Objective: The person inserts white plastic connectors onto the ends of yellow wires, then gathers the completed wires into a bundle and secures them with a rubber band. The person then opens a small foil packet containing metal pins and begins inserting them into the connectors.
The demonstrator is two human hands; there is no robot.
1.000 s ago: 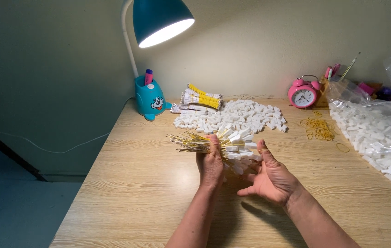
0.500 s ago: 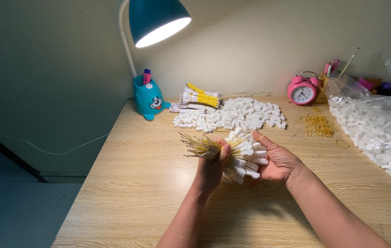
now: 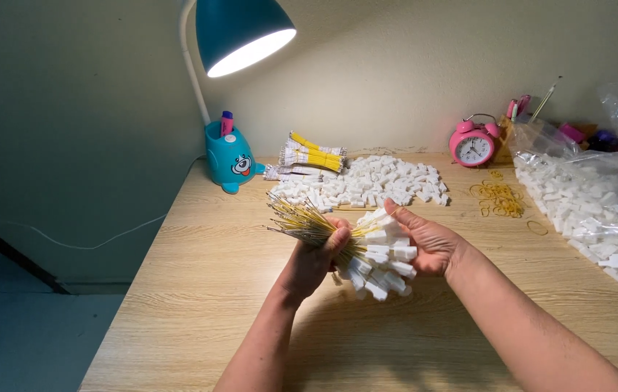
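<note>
My left hand (image 3: pixel 314 260) is closed around the middle of a bundle of thin yellow wires (image 3: pixel 296 218), held above the wooden desk (image 3: pixel 200 290). The bare wire tips fan out up and to the left. White plastic connectors (image 3: pixel 381 263) crowd the bundle's other end, and my right hand (image 3: pixel 428 243) cups them from the right with its fingers pressed against them.
A heap of loose white connectors (image 3: pixel 367 183) and finished yellow wire bundles (image 3: pixel 314 157) lie at the back. A teal desk lamp (image 3: pixel 240 36), teal pen holder (image 3: pixel 227 158), pink alarm clock (image 3: pixel 473 144), yellow rubber bands (image 3: pixel 499 197) and a clear bag of connectors (image 3: pixel 599 210) stand around.
My right hand went from open beside the bundle to pressed against its connector end. Both hands lifted the bundle slightly and tilted it.
</note>
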